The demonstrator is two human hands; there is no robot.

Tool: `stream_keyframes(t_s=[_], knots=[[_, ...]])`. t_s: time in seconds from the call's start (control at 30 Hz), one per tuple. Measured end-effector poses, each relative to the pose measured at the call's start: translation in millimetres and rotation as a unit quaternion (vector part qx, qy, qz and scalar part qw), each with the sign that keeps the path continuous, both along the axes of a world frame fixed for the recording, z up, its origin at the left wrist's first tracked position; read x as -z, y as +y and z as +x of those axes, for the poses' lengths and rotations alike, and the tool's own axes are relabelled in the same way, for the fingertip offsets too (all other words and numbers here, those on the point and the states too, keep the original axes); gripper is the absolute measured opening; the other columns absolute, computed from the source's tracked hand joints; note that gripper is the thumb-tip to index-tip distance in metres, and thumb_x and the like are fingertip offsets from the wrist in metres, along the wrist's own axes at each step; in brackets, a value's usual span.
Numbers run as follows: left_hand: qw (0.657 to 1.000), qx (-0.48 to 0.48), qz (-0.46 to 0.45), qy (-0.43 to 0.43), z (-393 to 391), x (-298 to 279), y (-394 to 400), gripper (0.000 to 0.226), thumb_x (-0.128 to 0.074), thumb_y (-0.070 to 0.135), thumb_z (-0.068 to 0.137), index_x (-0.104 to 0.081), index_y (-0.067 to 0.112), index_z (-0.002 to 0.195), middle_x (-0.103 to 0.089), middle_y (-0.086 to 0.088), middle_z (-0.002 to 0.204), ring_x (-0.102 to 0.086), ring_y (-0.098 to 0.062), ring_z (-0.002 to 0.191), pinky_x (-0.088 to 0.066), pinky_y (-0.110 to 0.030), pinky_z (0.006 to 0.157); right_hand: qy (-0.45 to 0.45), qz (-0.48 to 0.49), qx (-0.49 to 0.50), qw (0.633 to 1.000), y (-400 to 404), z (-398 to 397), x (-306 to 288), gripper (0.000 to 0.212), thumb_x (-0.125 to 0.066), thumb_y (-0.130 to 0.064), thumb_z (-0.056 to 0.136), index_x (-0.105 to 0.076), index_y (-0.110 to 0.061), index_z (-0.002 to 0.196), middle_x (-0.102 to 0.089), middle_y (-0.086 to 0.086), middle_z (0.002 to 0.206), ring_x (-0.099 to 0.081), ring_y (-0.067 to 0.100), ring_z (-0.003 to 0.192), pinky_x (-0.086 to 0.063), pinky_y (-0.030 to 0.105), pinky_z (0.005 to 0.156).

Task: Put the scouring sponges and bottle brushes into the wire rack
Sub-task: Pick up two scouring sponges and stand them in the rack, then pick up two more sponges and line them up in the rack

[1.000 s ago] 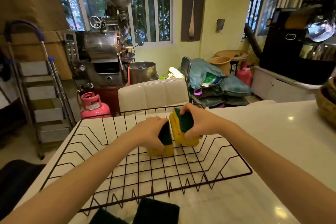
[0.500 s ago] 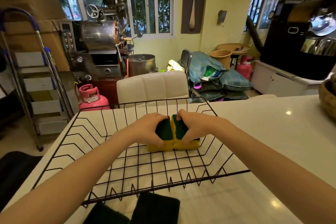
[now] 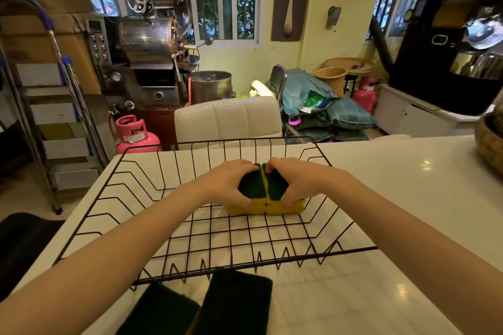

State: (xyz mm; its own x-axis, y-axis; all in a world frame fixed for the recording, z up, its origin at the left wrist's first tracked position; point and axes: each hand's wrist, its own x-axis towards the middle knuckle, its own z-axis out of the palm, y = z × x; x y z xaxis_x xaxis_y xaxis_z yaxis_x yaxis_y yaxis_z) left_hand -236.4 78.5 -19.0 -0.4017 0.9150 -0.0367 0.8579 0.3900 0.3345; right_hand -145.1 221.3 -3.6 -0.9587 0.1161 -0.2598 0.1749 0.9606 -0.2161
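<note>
Two yellow sponges with dark green scouring tops lie side by side on the floor of the black wire rack, touching each other. My left hand grips the left sponge. My right hand grips the right sponge. Both sponges rest flat, green side up, near the rack's far middle. In front of the rack, at the table's near edge, two more dark green scouring pads lie on the white table. No bottle brush is in view.
A woven basket stands at the table's right edge. Behind the table are a white chair back, a pink gas cylinder, a metal roasting machine and a step ladder on the left.
My right hand lowered its tilted sponge flat onto the rack floor and pushed it against the left sponge. Both hands now press the pair together.
</note>
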Motion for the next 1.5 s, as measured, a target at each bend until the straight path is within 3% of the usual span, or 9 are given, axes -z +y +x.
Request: stream_keyframes(t_s=[0.3,0.4,0.53,0.6,0.7,0.83,1.07,1.2,1.5], knots=[[0.994,-0.003,-0.094,0.061,10,-5,-1,0.078,-0.061,0.040,0.078,-0.022,0.016,0.141,-0.036,-0.007,0.136,-0.038,-0.021,0.121,-0.040,-0.036,0.100,0.006,0.099,-0.018,0.995,-7,3,4,0.075,-0.072,-0.020,0.070,-0.033,-0.016,0.134,-0.041,0.012,0.130,-0.040,0.028,0.117,-0.045,0.037,0.094],[0.996,-0.005,-0.091,-0.002,16,-14,-8,0.075,-0.060,0.039,0.079,-0.021,0.018,0.140,-0.041,-0.007,0.133,-0.042,-0.022,0.118,-0.042,-0.037,0.099,0.000,0.065,0.008,0.998,-9,14,2,0.097,-0.074,-0.029,0.068,-0.014,-0.017,0.143,-0.027,0.013,0.141,-0.031,0.030,0.129,-0.040,0.043,0.103],[0.998,-0.008,-0.057,-0.028,34,-37,-32,0.072,-0.054,0.041,0.083,-0.017,0.022,0.142,-0.035,-0.006,0.146,-0.037,-0.023,0.129,-0.032,-0.039,0.109,0.097,-0.014,0.024,0.995,-22,33,-18,0.096,-0.069,-0.024,0.076,-0.003,-0.018,0.146,-0.010,0.010,0.156,-0.018,0.028,0.141,-0.028,0.041,0.112],[1.000,-0.016,-0.011,-0.016,48,-51,-51,0.068,-0.052,0.039,0.085,-0.018,0.025,0.141,-0.028,0.000,0.151,-0.028,-0.018,0.136,-0.024,-0.033,0.109,0.166,-0.076,0.025,0.983,-35,46,-31,0.093,-0.066,-0.023,0.079,-0.002,-0.019,0.146,-0.011,0.007,0.157,-0.019,0.024,0.142,-0.026,0.036,0.111],[0.996,-0.033,0.080,-0.014,71,-63,-88,0.056,-0.053,0.035,0.086,-0.029,0.031,0.137,-0.038,0.007,0.145,-0.034,-0.011,0.131,-0.028,-0.027,0.102,0.255,-0.176,0.019,0.951,-61,71,-38,0.089,-0.064,-0.026,0.082,-0.002,-0.025,0.146,-0.014,0.001,0.157,-0.024,0.019,0.140,-0.029,0.033,0.108],[0.988,-0.060,0.144,0.015,105,-55,-134,0.054,-0.054,0.040,0.083,-0.033,0.039,0.132,-0.040,0.022,0.129,-0.036,0.004,0.115,-0.030,-0.018,0.094,0.330,-0.264,-0.021,0.906,-100,109,-25,0.076,-0.064,-0.030,0.081,-0.017,-0.034,0.140,-0.038,-0.007,0.138,-0.043,0.005,0.119,-0.041,0.022,0.097],[0.977,-0.097,0.192,0.005,152,-19,-185,0.043,-0.060,0.041,0.078,-0.047,0.041,0.119,-0.046,0.034,0.111,-0.040,0.021,0.104,-0.034,-0.004,0.083,0.278,-0.205,-0.109,0.932,-145,156,16,0.054,-0.055,-0.050,0.075,-0.040,-0.033,0.124,-0.050,-0.017,0.119,-0.048,0.001,0.111,-0.045,0.021,0.091],[0.980,-0.113,0.162,-0.029,161,3,-195,0.036,-0.064,0.046,0.074,-0.054,0.039,0.108,-0.057,0.021,0.108,-0.050,0.004,0.103,-0.042,-0.016,0.087,0.252,-0.159,-0.111,0.948,-152,161,27,0.058,-0.054,-0.058,0.071,-0.042,-0.032,0.122,-0.051,-0.010,0.119,-0.048,0.006,0.107,-0.048,0.029,0.091],[0.986,-0.129,0.047,-0.100,142,8,-199,0.039,-0.062,0.038,0.078,-0.054,0.035,0.116,-0.037,0.013,0.139,-0.031,-0.006,0.128,-0.026,-0.023,0.103,0.174,-0.057,-0.090,0.979,-149,149,29,0.057,-0.058,-0.059,0.073,-0.048,-0.027,0.119,-0.042,-0.003,0.133,-0.035,0.016,0.123,-0.036,0.034,0.102]])
